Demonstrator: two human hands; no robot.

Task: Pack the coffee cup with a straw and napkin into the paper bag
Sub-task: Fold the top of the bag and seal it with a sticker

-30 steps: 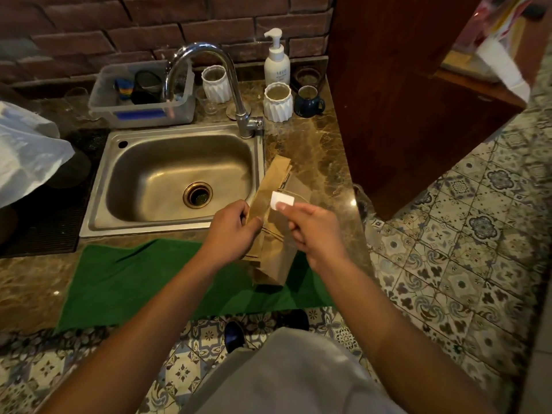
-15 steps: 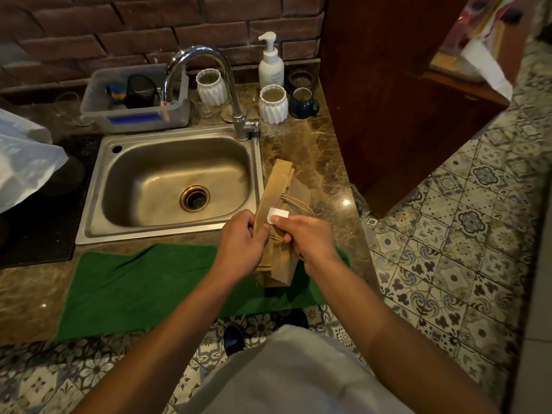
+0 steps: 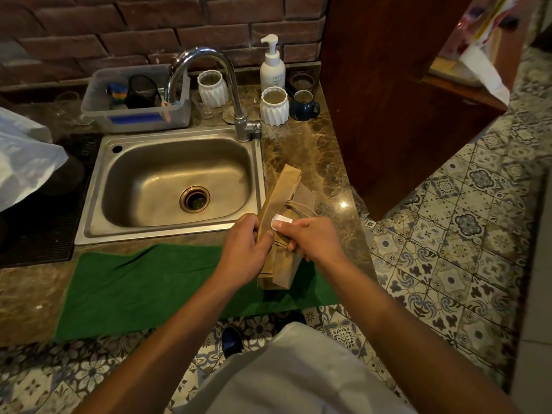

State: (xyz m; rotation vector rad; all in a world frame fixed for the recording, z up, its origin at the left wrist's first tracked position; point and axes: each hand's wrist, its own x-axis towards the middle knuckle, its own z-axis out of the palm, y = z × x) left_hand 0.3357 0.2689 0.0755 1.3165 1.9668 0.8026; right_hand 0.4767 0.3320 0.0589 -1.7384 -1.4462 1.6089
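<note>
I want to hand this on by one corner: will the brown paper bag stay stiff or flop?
The paper bag is folded flat, so it probably feels light and fairly stiff along its creases. Both the left hand and right hand hold it, hinting that it bends easily. Standing on edge, it would likely tip if released.

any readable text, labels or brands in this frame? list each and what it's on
None can be read.
Soap pump bottle: small dark print on its front, too blurred to read.
White tab on the paper bag: no print shows.
Blue strip on the plastic tub: no lettering shows.
</note>
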